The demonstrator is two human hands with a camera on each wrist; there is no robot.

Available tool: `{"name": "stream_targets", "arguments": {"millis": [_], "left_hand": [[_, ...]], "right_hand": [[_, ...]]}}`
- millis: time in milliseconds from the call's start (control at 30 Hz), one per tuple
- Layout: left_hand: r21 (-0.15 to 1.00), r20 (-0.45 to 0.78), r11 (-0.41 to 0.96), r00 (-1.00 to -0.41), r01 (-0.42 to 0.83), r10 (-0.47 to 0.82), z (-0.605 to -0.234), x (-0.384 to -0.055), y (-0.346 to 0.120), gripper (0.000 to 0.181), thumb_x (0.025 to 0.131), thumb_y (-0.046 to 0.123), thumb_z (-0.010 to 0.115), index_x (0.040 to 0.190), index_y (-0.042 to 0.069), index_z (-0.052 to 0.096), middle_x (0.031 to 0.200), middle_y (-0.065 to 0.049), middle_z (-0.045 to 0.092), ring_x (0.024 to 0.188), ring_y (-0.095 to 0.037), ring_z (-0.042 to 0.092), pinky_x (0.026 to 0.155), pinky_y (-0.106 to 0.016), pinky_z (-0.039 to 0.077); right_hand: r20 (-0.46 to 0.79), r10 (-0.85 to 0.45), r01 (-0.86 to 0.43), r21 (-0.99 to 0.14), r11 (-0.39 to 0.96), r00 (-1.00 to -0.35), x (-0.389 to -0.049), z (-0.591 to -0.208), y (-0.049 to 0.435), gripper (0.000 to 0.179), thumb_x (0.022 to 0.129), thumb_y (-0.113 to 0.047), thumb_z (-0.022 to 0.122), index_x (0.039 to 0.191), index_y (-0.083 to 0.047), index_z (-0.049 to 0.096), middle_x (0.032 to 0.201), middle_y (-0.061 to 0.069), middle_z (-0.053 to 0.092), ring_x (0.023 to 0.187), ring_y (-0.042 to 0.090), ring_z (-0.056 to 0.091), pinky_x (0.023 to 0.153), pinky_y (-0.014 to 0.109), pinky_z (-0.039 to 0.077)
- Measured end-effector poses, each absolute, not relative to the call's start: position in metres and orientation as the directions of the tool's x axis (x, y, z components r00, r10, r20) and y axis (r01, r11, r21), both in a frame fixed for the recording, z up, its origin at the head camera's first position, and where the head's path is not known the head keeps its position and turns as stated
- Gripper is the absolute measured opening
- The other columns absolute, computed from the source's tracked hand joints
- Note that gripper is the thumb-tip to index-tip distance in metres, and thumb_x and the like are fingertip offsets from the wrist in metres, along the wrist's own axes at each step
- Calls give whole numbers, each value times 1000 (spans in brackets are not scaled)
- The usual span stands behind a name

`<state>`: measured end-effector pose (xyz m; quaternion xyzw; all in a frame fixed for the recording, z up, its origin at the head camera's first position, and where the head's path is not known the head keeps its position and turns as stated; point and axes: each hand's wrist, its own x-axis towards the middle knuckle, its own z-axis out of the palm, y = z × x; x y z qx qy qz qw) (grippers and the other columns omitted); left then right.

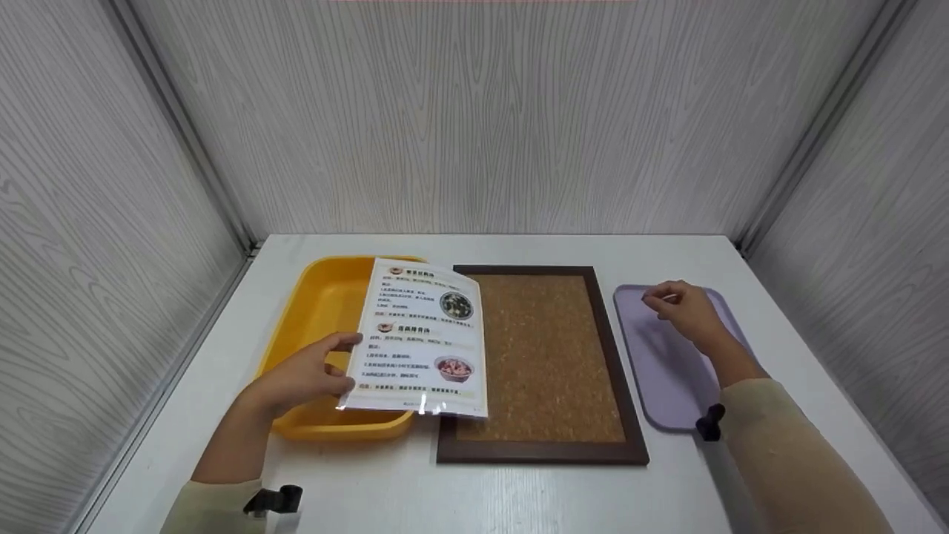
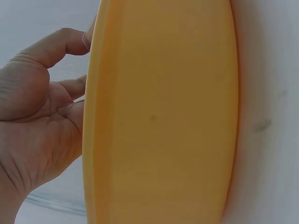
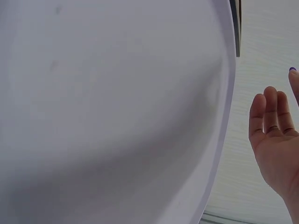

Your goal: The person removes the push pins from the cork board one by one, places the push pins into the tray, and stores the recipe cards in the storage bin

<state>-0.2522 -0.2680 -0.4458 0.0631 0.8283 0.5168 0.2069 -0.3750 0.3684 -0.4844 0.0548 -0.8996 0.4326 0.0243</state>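
My left hand (image 1: pixel 300 374) grips the left edge of a glossy, laminated-looking recipe sheet (image 1: pixel 415 337) printed with text and two food photos. In the head view the sheet overlaps the yellow bin and the left part of a brown-framed cork board (image 1: pixel 552 356). The left wrist view has the bin's side wall (image 2: pixel 163 112) in front of the fingertips. Over the lavender tray (image 1: pixel 660 378), my right hand (image 1: pixel 688 315) has thumb and index finger together. A tiny blue piece (image 3: pixel 293 69), like a pushpin head, shows at the fingertips; its remainder is hidden.
The yellow bin (image 1: pixel 326 297) stands on the left of the white table (image 1: pixel 519 497), the cork board in the middle and the tray on the right. Grey wood-grain panels (image 1: pixel 474 119) close off the back and both sides.
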Motion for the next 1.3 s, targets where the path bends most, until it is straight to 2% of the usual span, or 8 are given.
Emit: {"name": "stream_targets", "arguments": {"millis": [200,333,567,767,900,1100,1300], "left_hand": [[867,-276,489,-910,-96,311,-443,-247,-295,85,97,8,75,169,7,30,172,-21,35,102,-25,68,84,-30,59],[854,-286,509,-912,-103,294,-440,-244,-312,87,97,10,75,170,9,29,171,-20,37,103,-25,68,85,-29,59],[836,-305,534,-916,-128,259,-435,-236,-338,87,98,9,71,172,10,26,153,-26,54,105,-24,69,85,-29,58],[820,-317,555,-918,-139,238,-436,-230,-354,87,99,7,68,173,11,23,163,-26,41,108,-23,68,85,-31,57],[799,-324,584,-921,-145,215,-437,-228,-358,88,98,7,69,173,11,23,161,-26,44,106,-23,68,85,-32,56],[772,-320,622,-927,-134,198,-435,-225,-363,87,98,8,68,173,11,25,151,-25,54,103,-22,68,86,-33,54],[758,-324,639,-926,-132,194,-436,-223,-360,87,98,8,69,173,10,25,142,-23,60,104,-22,67,87,-33,53]], "right_hand": [[68,-75,-100,-753,650,-995,-370,-485,383,38,109,-34,66,128,-3,73,134,20,69,109,22,71,89,29,60],[19,-52,-49,-751,658,-998,-369,-486,393,37,109,-31,66,128,0,73,131,19,70,107,14,68,87,25,61],[-101,-27,58,-749,660,-994,-363,-488,406,39,109,-26,65,132,4,69,124,14,74,100,12,68,84,28,61],[-138,-49,74,-758,648,-989,-363,-492,413,36,109,-22,65,132,6,69,106,0,75,93,8,67,78,26,60],[-164,-37,98,-740,666,-986,-363,-495,416,35,108,-23,66,130,4,70,105,-2,75,91,8,65,76,26,57],[-160,-45,81,-699,711,-986,-362,-499,415,33,107,-23,69,127,3,72,92,-6,71,78,8,60,68,26,51],[-121,-67,30,-659,751,-990,-359,-499,413,28,105,-20,71,121,2,76,93,3,74,73,12,59,64,27,49]]}}
